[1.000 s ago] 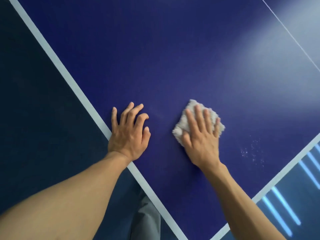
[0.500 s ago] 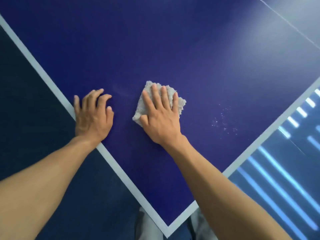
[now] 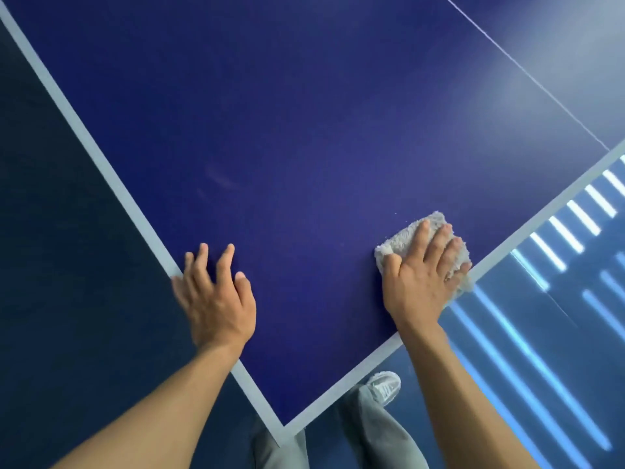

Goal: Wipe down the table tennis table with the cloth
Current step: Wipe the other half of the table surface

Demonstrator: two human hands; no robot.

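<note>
A dark blue table tennis table (image 3: 304, 137) with white border lines fills the view, its corner pointing toward me at the bottom centre. My right hand (image 3: 419, 282) presses flat, fingers spread, on a folded white fluffy cloth (image 3: 406, 238) at the table's right edge, where the cloth overlaps the white line. My left hand (image 3: 216, 296) rests on the surface by the left edge line with its fingers spread and holds nothing. A faint smear (image 3: 220, 177) shows on the blue surface above the left hand.
Dark floor lies to the left of the table. To the right, glossy floor (image 3: 541, 333) reflects bright light strips. My grey trouser legs and a pale shoe (image 3: 385, 384) stand below the table corner. A thin white centre line (image 3: 524, 72) crosses the upper right.
My right hand has slid the cloth to the right, over the spot of white specks, out to the table's right edge. My left hand stays by the left edge line.
</note>
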